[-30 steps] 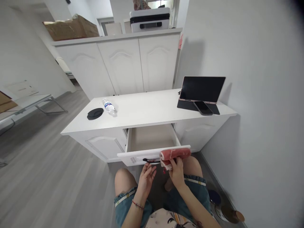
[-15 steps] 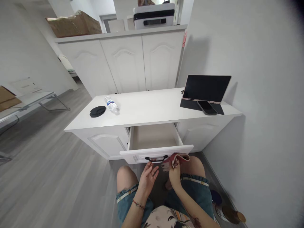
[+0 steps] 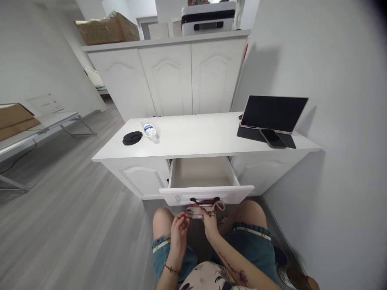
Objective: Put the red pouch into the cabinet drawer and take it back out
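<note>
Low in the frame, just below centre, a seated person's right hand [image 3: 209,225] grips a red-and-white cloth [image 3: 196,215], thumb laid over it and the other fingers partly hidden by its folds. The left hand [image 3: 179,228], fingers curled and nearly closed, meets the cloth's left end; whether it pinches the fabric cannot be told. The cloth hangs at the black handle [image 3: 204,202] of a pulled-out drawer [image 3: 232,196], with red showing through the handle's opening; how far it passes behind the bar is unclear.

A snag looks the likeliest trouble: fabric bunched against the handle could catch, and a hard tug might drag the drawer toward the knees close below it. Should the right hand's hold loosen while the left has no firm pinch, the cloth could drop to the floor.

The drawer, at centre, shows its pale base and side walls. Above and to its left, a clear bottle [image 3: 150,131] lies on its side on the white counter [image 3: 193,139], its contents too indistinct to read. At the upper left sits a cardboard box [image 3: 109,30], its inside out of sight; at top centre, a shut white suitcase [image 3: 208,22] hides whatever it may hold.
</note>
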A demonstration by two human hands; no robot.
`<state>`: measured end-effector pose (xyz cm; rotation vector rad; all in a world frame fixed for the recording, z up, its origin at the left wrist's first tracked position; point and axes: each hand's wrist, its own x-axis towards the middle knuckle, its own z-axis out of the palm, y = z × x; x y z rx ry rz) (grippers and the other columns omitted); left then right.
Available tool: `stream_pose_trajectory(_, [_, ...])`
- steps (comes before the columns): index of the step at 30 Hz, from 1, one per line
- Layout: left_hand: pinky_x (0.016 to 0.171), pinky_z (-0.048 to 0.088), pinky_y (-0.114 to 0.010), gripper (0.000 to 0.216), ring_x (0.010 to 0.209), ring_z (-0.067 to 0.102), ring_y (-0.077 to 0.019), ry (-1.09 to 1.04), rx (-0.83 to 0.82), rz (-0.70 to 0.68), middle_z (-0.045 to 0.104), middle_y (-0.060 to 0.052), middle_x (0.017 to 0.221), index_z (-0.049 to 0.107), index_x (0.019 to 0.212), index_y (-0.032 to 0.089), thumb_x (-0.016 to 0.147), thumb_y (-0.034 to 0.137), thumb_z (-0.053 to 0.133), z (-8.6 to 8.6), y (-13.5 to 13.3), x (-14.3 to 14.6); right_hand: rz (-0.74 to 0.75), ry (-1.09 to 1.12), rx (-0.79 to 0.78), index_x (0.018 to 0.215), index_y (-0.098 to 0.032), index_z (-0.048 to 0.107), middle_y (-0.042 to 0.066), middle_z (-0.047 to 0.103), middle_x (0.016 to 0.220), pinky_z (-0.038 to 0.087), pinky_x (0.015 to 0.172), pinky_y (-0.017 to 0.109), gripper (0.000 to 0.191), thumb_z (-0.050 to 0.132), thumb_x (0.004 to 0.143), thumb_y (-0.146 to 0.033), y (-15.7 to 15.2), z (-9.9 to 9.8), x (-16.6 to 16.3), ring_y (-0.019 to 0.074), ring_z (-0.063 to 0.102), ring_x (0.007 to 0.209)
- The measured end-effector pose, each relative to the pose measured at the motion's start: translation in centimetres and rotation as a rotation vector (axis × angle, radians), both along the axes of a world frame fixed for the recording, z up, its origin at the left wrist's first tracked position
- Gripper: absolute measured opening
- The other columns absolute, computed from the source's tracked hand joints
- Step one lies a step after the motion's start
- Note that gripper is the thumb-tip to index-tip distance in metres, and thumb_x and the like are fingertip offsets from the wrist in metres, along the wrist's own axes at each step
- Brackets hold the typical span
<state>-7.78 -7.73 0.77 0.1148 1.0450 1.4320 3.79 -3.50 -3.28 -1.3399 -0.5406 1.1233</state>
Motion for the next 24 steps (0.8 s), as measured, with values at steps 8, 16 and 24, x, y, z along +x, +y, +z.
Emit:
stream_pose_trajectory(8, [0.062,0.048,-0.022,0.01,0.058,0.06,-0.0112,0.088,-0.178,0.235,0.061,0.0,0.066,0.06,0.072,0.018,0.068,0.012,0.067,-2.9,-1.3,-2.1,0.24,0.739,-0.134,0.079,-0.019,0.063,-0.001,0.072,0.076,0.053,0.073,0.027,0.027,0.079,0.057,-0.02,-0.2,4.6,-5.7,0.0152,0.067,0.076])
stream_pose_trajectory(16, [0.057,0.046,-0.022,0.004,0.062,0.061,-0.0139,0.031,-0.128,0.207,0.065,-0.004,0.069,0.063,0.069,0.015,0.071,0.012,0.062,-4.1,-1.8,-1.1,0.455,1.128,-0.233,0.087,-0.013,0.066,0.006,0.074,0.088,0.055,0.079,0.025,0.006,0.064,0.082,-0.016,0.2,9.8,-6.3,0.013,0.068,0.084])
stream_pose_trajectory(24, [0.061,0.046,-0.022,0.016,0.062,0.058,-0.0114,0.033,-0.023,0.085,0.063,-0.001,0.07,0.062,0.068,0.015,0.062,0.023,0.074,-3.7,-1.4,0.2,0.454,1.17,-0.177,0.103,-0.011,0.065,0.009,0.074,0.1,0.055,0.088,0.031,0.021,0.053,0.091,-0.023,0.6,11.2,-2.5,0.0171,0.067,0.1])
